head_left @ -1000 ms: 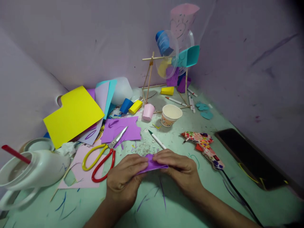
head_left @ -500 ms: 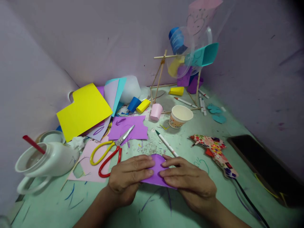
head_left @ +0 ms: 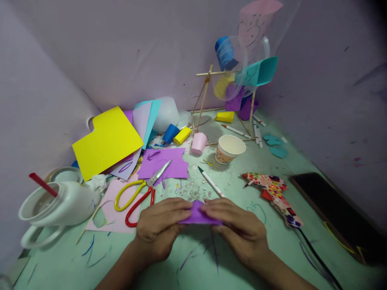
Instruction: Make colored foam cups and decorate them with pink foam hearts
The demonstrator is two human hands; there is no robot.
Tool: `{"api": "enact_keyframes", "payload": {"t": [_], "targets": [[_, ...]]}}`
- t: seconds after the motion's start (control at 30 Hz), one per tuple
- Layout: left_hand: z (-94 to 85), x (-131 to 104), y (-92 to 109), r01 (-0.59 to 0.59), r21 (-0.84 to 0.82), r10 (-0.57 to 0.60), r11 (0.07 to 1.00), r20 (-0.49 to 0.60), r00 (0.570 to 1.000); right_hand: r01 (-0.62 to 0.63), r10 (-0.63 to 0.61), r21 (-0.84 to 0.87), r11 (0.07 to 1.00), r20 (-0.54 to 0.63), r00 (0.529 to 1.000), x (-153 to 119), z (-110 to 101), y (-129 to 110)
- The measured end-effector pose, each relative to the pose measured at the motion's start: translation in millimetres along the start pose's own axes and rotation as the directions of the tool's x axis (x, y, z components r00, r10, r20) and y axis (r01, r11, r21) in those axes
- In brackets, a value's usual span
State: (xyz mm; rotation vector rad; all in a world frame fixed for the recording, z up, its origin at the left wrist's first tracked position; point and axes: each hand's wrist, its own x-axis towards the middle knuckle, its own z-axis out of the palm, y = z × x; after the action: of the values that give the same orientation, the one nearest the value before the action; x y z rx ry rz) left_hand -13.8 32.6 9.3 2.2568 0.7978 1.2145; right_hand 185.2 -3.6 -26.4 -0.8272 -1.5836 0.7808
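A piece of purple paper [head_left: 199,214] is held between both hands, just above the green tabletop, its near edge facing me. My left hand [head_left: 161,225] grips its left side, fingers on top and thumb beneath. On the right side, my right hand [head_left: 240,229] has it pinched the same way. Scissors [head_left: 148,188] with one yellow and one red handle lie open left of my left hand, partly over a pink sheet [head_left: 116,209] and a cut purple sheet [head_left: 178,163]. A green-tipped marker [head_left: 211,182] rests just beyond my right hand.
A paper cup [head_left: 226,151] and a small pink cup [head_left: 199,143] stand beyond. Right lie a patterned glue gun [head_left: 273,193] with a cord and a dark phone [head_left: 329,209]. At left are a white mug [head_left: 66,201] and yellow paper [head_left: 107,141]. A stick frame [head_left: 204,94] stands behind.
The purple paper has tilted so that less of its face shows and its near edge sits higher. Both hands have turned with it, and my right hand has shifted slightly left.
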Motion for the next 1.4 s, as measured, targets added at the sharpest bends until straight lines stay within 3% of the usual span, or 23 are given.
{"api": "enact_keyframes", "payload": {"t": [0.1, 0.17, 0.33, 0.47, 0.67, 0.73, 0.8, 0.87, 0.97, 1.2, 1.3, 1.4], "targets": [[9.7, 1.2, 8.9, 0.28, 0.072, -0.266, 0.957, -0.154, 0.951, -0.258, 0.257, -0.028, 0.966, -0.018, 0.966, -4.9, 6.6, 6.9], [18.1, 0.5, 15.2, 0.379, 0.09, -0.356, 0.921, -0.203, 0.912, -0.267, 0.271, -0.098, 0.959, 0.033, 0.962, -7.9, 10.6, 11.9], [33.5, -8.8, 24.0, 0.29, 0.139, -0.274, 0.947, -0.124, 0.954, -0.143, 0.164, -0.223, 0.964, 0.078, 0.983, -8.6, 12.7, 16.2], [25.8, -15.6, 21.0, 0.242, 0.239, -0.222, 0.94, -0.107, 0.969, -0.112, 0.132, -0.198, 0.974, 0.09, 0.987, -4.7, 10.0, 11.4], [5.8, -15.6, 10.9, 0.086, 0.295, -0.151, 0.952, 0.203, 0.968, -0.176, 0.184, -0.093, 0.98, 0.093, 0.978, -2.9, 10.5, 8.0], [7.6, -16.3, 9.7, 0.071, 0.274, -0.125, 0.959, 0.184, 0.975, -0.255, 0.252, 0.025, 0.967, 0.084, 0.964, -1.6, 11.6, 7.6], [12.4, -16.7, 9.9, 0.152, 0.245, -0.174, 0.958, 0.068, 0.982, -0.383, 0.372, 0.197, 0.902, 0.091, 0.924, 1.1, 12.3, 6.2], [17.7, -15.5, 10.6, 0.293, 0.175, -0.295, 0.94, -0.013, 0.955, -0.502, 0.483, 0.367, 0.783, 0.151, 0.863, 4.3, 12.7, 4.2], [23.1, -11.2, 11.8, 0.396, 0.065, -0.397, 0.916, 0.002, 0.918, -0.574, 0.525, 0.48, 0.663, 0.249, 0.814, 6.3, 13.1, 2.3], [26.5, -9.2, 14.5, 0.331, 0.039, -0.329, 0.943, -0.067, 0.942, -0.585, 0.577, 0.418, 0.695, 0.162, 0.801, 2.8, 15.9, 7.1], [26.0, -10.0, 14.8, 0.333, 0.063, -0.33, 0.941, -0.05, 0.943, -0.545, 0.54, 0.406, 0.734, 0.14, 0.83, 4.0, 15.9, 6.6], [26.9, -10.7, 13.4, 0.41, 0.056, -0.411, 0.911, 0.012, 0.912, -0.469, 0.44, 0.346, 0.813, 0.163, 0.883, 3.4, 14.2, 7.0]]}}
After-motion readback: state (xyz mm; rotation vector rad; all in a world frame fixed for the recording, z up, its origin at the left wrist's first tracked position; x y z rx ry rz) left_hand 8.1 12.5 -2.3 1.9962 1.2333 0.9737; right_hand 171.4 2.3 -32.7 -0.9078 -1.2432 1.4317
